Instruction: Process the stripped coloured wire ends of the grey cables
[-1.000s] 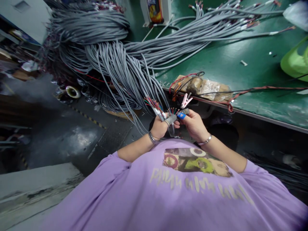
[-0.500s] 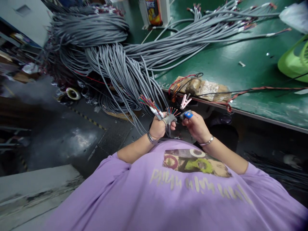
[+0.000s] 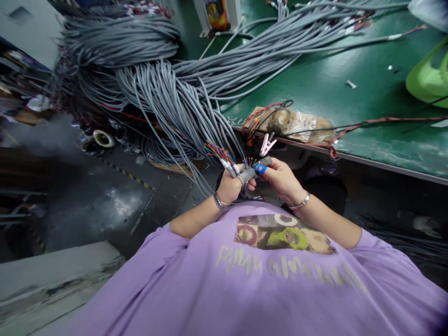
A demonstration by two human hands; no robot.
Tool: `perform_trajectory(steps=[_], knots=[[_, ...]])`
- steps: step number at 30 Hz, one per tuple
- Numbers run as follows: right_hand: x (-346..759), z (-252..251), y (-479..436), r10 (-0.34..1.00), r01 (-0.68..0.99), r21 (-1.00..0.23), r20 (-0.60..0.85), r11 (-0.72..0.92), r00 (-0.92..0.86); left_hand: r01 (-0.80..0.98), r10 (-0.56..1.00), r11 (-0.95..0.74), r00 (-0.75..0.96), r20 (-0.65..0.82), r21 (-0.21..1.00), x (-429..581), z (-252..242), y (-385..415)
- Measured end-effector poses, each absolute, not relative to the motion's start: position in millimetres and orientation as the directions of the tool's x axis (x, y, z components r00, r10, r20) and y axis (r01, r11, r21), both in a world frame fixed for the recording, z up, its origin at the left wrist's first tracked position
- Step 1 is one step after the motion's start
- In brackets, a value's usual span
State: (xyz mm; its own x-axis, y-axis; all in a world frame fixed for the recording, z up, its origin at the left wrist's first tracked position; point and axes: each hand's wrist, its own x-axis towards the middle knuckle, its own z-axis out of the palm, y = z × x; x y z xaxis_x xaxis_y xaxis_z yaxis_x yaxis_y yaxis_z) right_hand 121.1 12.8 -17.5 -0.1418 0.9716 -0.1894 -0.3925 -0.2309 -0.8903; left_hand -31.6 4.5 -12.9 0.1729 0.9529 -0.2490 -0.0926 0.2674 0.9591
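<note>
My left hand (image 3: 230,186) is closed round grey cables (image 3: 227,165) whose ends have white wraps. Thin coloured wires (image 3: 217,151) fan out from these ends. A grey covering is wrapped on the thumb of that hand. My right hand (image 3: 282,179) pinches at another tuft of coloured wires (image 3: 249,163) standing up beside the left thumb. Blue tape is on its thumb, and a grey covering on a finger. Both hands meet in front of the purple shirt. From the left hand the cables run up to the large grey bundle (image 3: 175,93).
A green table (image 3: 378,88) stretches across the upper right. On its near edge lie a taped brown block (image 3: 304,127), a pink clip (image 3: 268,145) and red and black cords. A green basket (image 3: 429,79) stands far right. Cable coils (image 3: 171,151) lie below the bundle at left.
My right hand has moved left, from apart to touching the wires at my left thumb. My left hand keeps its hold on the cables. The view has shifted slightly.
</note>
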Motion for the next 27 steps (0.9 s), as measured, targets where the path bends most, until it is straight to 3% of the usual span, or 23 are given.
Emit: perform_trajectory(steps=[6,12,15,20,24,27], knots=[[114.0,-16.3,8.2,0.963,-0.486,-0.832,-0.252,-0.268,-0.099,-0.128,0.962,0.261,0.117,-0.247,0.957,-27.7,-10.1,4.2],[127.8,-20.1,21.9,0.892,-0.702,-0.634,-0.453,-0.326,-0.006,-0.159,0.953,0.291,0.132,-0.272,0.943,-32.1,-2.6,3.2],[138.3,-21.8,29.7,0.869,-0.708,-0.584,-0.487,-0.396,-0.084,-0.163,0.931,0.34,0.194,-0.308,0.926,-37.3,4.0,5.9],[141.0,-19.3,44.7,0.89,-0.613,-0.655,-0.403,-0.442,-0.211,-0.141,0.872,0.404,0.356,-0.335,0.904,-39.5,14.7,18.0],[135.5,-22.1,57.9,0.943,-0.581,-0.744,-0.235,-0.33,-0.235,-0.094,0.823,0.437,0.444,-0.355,0.895,-35.9,19.0,28.2],[128.3,-30.7,62.1,0.982,-0.576,-0.796,-0.152,-0.187,-0.11,-0.069,0.802,0.445,0.475,-0.363,0.893,-33.6,19.6,33.6]])
